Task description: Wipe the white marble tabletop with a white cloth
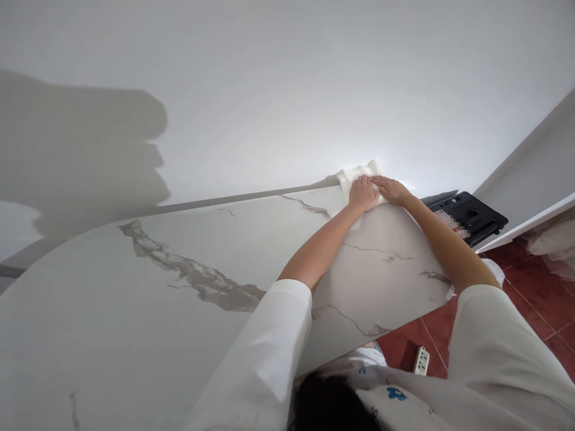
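Cloth (354,171) lies at the table's (135,323) far edge, under left hand (363,194) and right hand (392,190), both laid flat, fingers stretched out, ragged end sticking out beyond the left one.

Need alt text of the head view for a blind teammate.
Left hand and right hand rest on a thin, ragged white sheet at the far edge of a white, grey-veined tabletop by a white wall. A cream power strip lies on red floor tiles.
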`<move>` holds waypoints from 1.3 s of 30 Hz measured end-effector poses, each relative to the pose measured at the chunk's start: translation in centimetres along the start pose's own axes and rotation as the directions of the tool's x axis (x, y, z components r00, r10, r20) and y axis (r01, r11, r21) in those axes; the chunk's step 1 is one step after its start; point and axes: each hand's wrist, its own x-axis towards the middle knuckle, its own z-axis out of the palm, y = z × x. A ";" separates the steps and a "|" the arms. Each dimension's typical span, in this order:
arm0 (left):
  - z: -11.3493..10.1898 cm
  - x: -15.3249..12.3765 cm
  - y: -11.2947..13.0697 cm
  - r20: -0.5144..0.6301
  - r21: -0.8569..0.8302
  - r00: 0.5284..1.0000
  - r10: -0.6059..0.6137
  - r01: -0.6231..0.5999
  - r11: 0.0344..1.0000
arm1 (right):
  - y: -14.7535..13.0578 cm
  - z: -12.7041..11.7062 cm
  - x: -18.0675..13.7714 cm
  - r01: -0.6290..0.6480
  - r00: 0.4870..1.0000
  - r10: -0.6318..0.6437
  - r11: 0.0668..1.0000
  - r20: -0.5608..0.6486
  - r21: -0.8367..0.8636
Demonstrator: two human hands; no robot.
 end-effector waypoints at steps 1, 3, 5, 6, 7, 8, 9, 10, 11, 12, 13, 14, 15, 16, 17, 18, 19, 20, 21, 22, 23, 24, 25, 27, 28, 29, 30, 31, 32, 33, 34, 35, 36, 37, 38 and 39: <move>0.2 0.4 0.6 0.001 -0.007 1.000 0.005 -0.005 1.000 | 0.5 -0.2 -0.4 -0.018 1.000 0.018 1.000 -0.009 0.005; 0.6 1.0 1.8 0.000 -0.012 1.000 0.013 -0.013 1.000 | 1.2 -0.6 -1.2 -0.060 0.998 0.060 0.998 -0.017 0.011; 0.8 1.3 2.7 0.010 -0.011 1.000 0.023 -0.022 1.000 | 1.6 -0.9 -2.0 -0.091 0.996 0.091 0.996 -0.009 0.010; 0.8 1.3 3.0 0.018 -0.014 0.999 0.032 -0.032 0.999 | 1.7 -1.0 -2.4 -0.098 0.995 0.098 0.995 -0.005 0.008; 0.8 1.2 3.3 0.028 -0.021 0.999 0.043 -0.043 0.999 | 1.7 -1.1 -2.8 -0.100 0.995 0.100 0.995 -0.004 0.006; 0.8 1.0 3.5 0.037 -0.029 0.998 0.055 -0.054 0.998 | 1.7 -1.2 -3.3 -0.102 0.995 0.102 0.995 -0.006 0.003; 0.7 0.7 3.8 0.043 -0.038 0.997 0.065 -0.063 0.997 | 1.7 -1.3 -3.8 -0.103 0.995 0.103 0.995 -0.009 0.001; 0.7 0.4 4.1 0.046 -0.045 0.996 0.073 -0.071 0.996 | 1.6 -1.4 -4.3 -0.103 0.995 0.103 0.995 -0.012 0.000; 0.6 0.0 4.4 0.050 -0.050 0.996 0.078 -0.075 0.996 | 1.5 -1.5 -5.0 -0.102 0.995 0.102 0.995 -0.014 -0.002; 0.5 -0.5 4.8 0.050 -0.053 0.995 0.081 -0.079 0.995 | 1.4 -1.7 -5.7 -0.096 0.995 0.096 0.995 -0.014 -0.004; 0.4 -1.0 5.3 0.052 -0.055 0.995 0.086 -0.084 0.995 | 1.3 -1.9 -6.5 -0.086 0.996 0.086 0.996 -0.013 -0.006; 0.3 -1.6 5.8 0.056 -0.057 0.994 0.092 -0.089 0.994 | 1.1 -2.1 -7.4 -0.076 0.997 0.076 0.997 -0.013 -0.007; 0.2 -2.2 6.4 0.060 -0.059 0.993 0.100 -0.096 0.994 | 0.9 -2.4 -8.4 -0.068 0.998 0.068 0.998 -0.014 -0.009; 0.1 -2.9 7.0 0.063 -0.061 0.992 0.109 -0.105 0.993 | 0.6 -2.7 -9.4 -0.063 0.998 0.063 0.998 -0.016 -0.010; 0.0 -3.6 7.6 0.065 -0.065 0.991 0.120 -0.116 0.991 | 0.3 -2.9 -10.5 -0.061 0.998 0.061 0.998 -0.018 -0.012; -0.2 -4.4 8.3 0.064 -0.068 0.989 0.134 -0.129 0.989 | 0.0 -3.1 -11.6 -0.060 0.998 0.060 0.998 -0.021 -0.014; -0.3 -5.3 8.9 0.059 -0.072 0.987 0.148 -0.144 0.987 | -0.4 -3.4 -12.8 -0.057 0.998 0.057 0.998 -0.026 -0.016; -0.4 -6.2 9.6 0.051 -0.075 0.986 0.160 -0.156 0.985 | -0.8 -3.6 -14.0 -0.052 0.998 0.051 0.998 -0.033 -0.018; -0.6 -7.2 10.2 0.042 -0.077 0.985 0.170 -0.166 0.983 | -1.3 -3.7 -15.2 -0.045 0.998 0.044 0.999 -0.042 -0.021; -0.8 -8.2 10.9 0.037 -0.079 0.983 0.178 -0.175 0.981 | -1.8 -3.9 -16.4 -0.041 0.998 0.039 0.999 -0.052 -0.024; -1.0 -9.1 11.5 0.034 -0.083 0.982 0.186 -0.182 0.980 | -2.3 -4.0 -17.7 -0.040 0.997 0.038 0.999 -0.062 -0.029; -1.2 -10.1 12.1 0.033 -0.088 0.980 0.195 -0.192 0.978 | -2.9 -4.1 -18.9 -0.044 0.996 0.041 0.998 -0.073 -0.033; -1.4 -11.1 12.6 0.032 -0.094 0.978 0.207 -0.203 0.975 | -3.5 -4.2 -20.1 -0.050 0.995 0.047 0.998 -0.085 -0.037; -1.8 -13.0 13.6 0.027 -0.112 0.971 0.239 -0.235 0.966 | -4.7 -4.4 -22.3 -0.066 0.992 0.062 0.997 -0.108 -0.040; -2.0 -13.8 13.9 0.021 -0.119 0.966 0.256 -0.252 0.960 | -5.4 -4.5 -23.4 -0.076 0.990 0.070 0.996 -0.120 -0.042; -2.1 -14.7 14.2 0.014 -0.124 0.962 0.272 -0.269 0.955 | -6.1 -4.6 -24.3 -0.085 0.988 0.078 0.995 -0.133 -0.045; -2.4 -15.4 14.4 0.006 -0.126 0.957 0.289 -0.286 0.950 | -6.8 -4.7 -25.1 -0.094 0.986 0.086 0.994 -0.145 -0.051; -2.6 -16.2 14.5 0.000 -0.126 0.953 0.304 -0.302 0.945 | -7.5 -4.7 -25.7 -0.101 0.983 0.091 0.993 -0.157 -0.059; -2.8 -16.9 14.5 -0.001 -0.125 0.948 0.317 -0.315 0.941 | -8.3 -4.7 -26.3 -0.103 0.982 0.091 0.992 -0.168 -0.067; -3.1 -17.6 14.4 0.001 -0.124 0.945 0.326 -0.324 0.938 | -9.1 -4.8 -26.7 -0.101 0.980 0.086 0.992 -0.177 -0.074; -3.5 -18.3 14.2 0.007 -0.123 0.944 0.331 -0.328 0.937 | -9.9 -4.7 -27.0 -0.094 0.980 0.079 0.992 -0.181 -0.079; -3.8 -19.1 13.9 0.011 -0.122 0.942 0.334 -0.330 0.936 | -10.7 -4.7 -27.2 -0.085 0.981 0.069 0.993 -0.183 -0.083; -4.1 -19.8 13.5 0.015 -0.119 0.942 0.336 -0.332 0.936 | -11.6 -4.6 -27.3 -0.077 0.981 0.060 0.993 -0.183 -0.085; -4.4 -20.5 13.0 0.017 -0.114 0.941 0.337 -0.333 0.936 | -12.5 -4.4 -27.3 -0.070 0.982 0.053 0.994 -0.183 -0.087; -4.7 -21.2 12.5 0.017 -0.107 0.941 0.339 -0.336 0.936 | -13.4 -4.2 -27.3 -0.062 0.982 0.045 0.994 -0.184 -0.087; -5.0 -21.9 12.0 0.016 -0.098 0.940 0.341 -0.337 0.936 | -14.3 -4.0 -27.2 -0.053 0.982 0.037 0.995 -0.187 -0.085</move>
